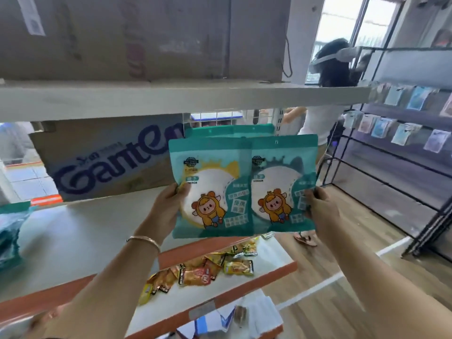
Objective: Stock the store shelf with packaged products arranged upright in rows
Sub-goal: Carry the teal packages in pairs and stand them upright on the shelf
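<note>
Two teal packets with a cartoon figure stand upright side by side above the white shelf (73,231) at its right end. My left hand (168,204) grips the left packet (210,187) at its lower left edge, thumb on the front. My right hand (318,204) pinches the right packet (281,182) at its right edge. Behind them more teal packets (230,130) stand upright, only their tops showing.
A Ganten cardboard box (107,160) lies on the same shelf to the left. A teal bag (9,228) sits at the far left edge. The lower shelf (276,255) holds several loose snack packets (203,272). Another person (318,123) stands by a black wire rack (391,152) at right.
</note>
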The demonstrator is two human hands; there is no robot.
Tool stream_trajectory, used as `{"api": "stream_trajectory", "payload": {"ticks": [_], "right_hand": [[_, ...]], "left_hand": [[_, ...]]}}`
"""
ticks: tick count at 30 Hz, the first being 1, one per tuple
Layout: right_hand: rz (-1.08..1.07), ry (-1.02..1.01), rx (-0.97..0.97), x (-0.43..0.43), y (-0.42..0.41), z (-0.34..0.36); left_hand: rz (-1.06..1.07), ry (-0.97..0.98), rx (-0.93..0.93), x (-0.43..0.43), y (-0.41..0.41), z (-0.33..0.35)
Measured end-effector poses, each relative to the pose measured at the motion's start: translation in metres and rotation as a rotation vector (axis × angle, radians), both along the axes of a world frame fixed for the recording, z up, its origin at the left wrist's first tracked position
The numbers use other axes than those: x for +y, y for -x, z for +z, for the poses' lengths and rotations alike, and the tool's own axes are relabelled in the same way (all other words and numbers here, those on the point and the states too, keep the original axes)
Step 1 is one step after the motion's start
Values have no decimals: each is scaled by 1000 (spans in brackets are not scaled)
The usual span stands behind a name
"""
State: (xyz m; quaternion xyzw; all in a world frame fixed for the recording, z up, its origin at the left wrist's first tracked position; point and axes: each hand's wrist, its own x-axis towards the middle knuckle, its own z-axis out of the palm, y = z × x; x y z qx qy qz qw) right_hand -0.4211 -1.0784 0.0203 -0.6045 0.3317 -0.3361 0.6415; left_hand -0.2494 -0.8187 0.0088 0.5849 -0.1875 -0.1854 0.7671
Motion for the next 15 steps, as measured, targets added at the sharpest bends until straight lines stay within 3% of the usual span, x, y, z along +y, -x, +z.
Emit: {"api": "stream_trajectory", "payload": {"ticks": [6,15], "right_hand": [[131,34,30,-83,-23,1],[240,-17,-7,-140,-102,-25]], "left_hand": [[142,5,39,-50,7,-11],[233,-5,81,-99,-35,-13]]}}
